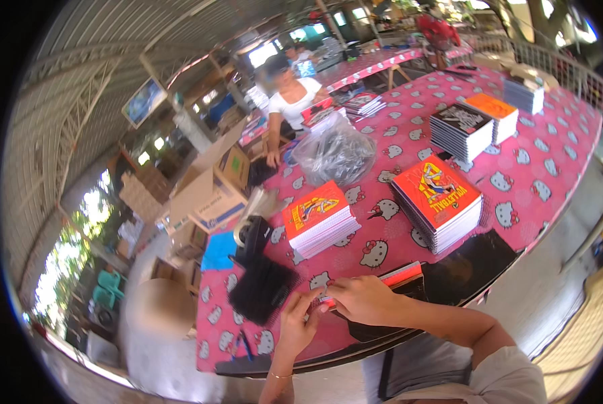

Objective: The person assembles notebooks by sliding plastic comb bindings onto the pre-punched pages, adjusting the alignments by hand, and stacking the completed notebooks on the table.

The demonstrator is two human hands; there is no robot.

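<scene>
Leaning over the near edge of the pink, cat-patterned counter (574, 135), you have both hands at the left end of a red-covered book (402, 275). The book lies right in front of you, partly on a black sheet (476, 262) along the counter's edge, and its right part shows beyond your wrist. Your right hand (365, 296) lies across the book, palm down, with its fingers bent toward the left end; you cannot tell from here whether it grips or only presses. Your left hand (297, 324) is curled at that same end, its fingertips close to those of the right; whether they pinch the book is hidden.

Just left of your left hand is a fuzzy black piece (261, 289), with a black tape dispenser (253, 237) behind it and a blue sheet (219, 252) beside that. A slim blue tool (247, 345) lies nearer you, by the counter's edge.

Beyond your hands stand two stacks of books with red-orange covers, a left stack (321, 214) and a taller right stack (439, 198). A clear plastic bag (335, 153) sits behind the left stack. Farther right is a black-covered stack (461, 129), next to an orange-covered stack (494, 114). Across the counter, a co-worker (293, 97) in a white top is near open cardboard boxes (217, 192).
</scene>
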